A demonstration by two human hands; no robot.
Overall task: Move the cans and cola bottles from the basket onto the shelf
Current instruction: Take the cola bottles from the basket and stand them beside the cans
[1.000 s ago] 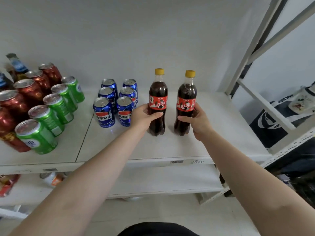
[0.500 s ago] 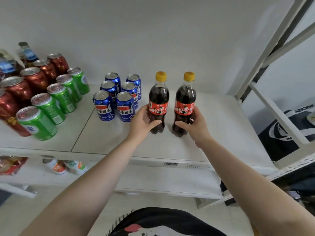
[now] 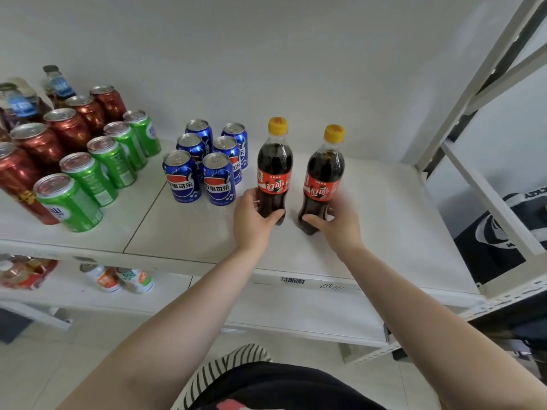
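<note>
Two cola bottles stand upright on the white shelf [image 3: 384,220], one in each of my hands: my left hand [image 3: 254,223] wraps the left bottle [image 3: 274,170], my right hand [image 3: 340,224] the right bottle [image 3: 324,179]. Just left sit six blue cans [image 3: 204,164]; green cans [image 3: 97,173] and red cans [image 3: 53,137] stand farther left.

Cans [image 3: 204,164] left of bottles [image 3: 299,176]
</note>
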